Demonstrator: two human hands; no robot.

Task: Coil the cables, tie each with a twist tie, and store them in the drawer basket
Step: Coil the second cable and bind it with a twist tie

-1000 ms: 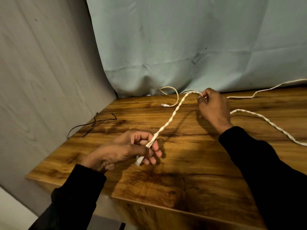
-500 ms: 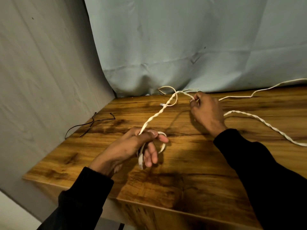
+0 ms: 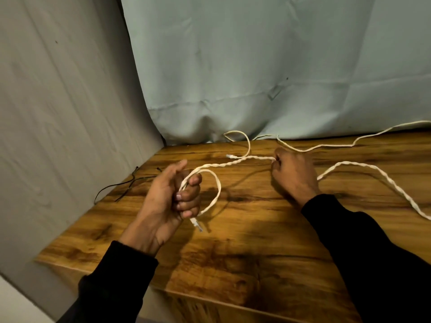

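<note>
One loop of the white braided cable is gripped in the left hand; farther along, toward 2 o'clock, it's pinched, seemingly, by the right hand.

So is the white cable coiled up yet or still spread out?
Mostly spread out. The left hand grips one loop of the cable; the rest trails past the right hand across the table.

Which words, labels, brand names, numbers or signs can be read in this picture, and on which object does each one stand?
None: no readable text shows anywhere in the head view.
The twisted white cable, its connector, the thin white cable, the black twist ties, the wooden table and the cloth backdrop carry no visible print.
The connector is too small to tell whether it bears any marking.
</note>
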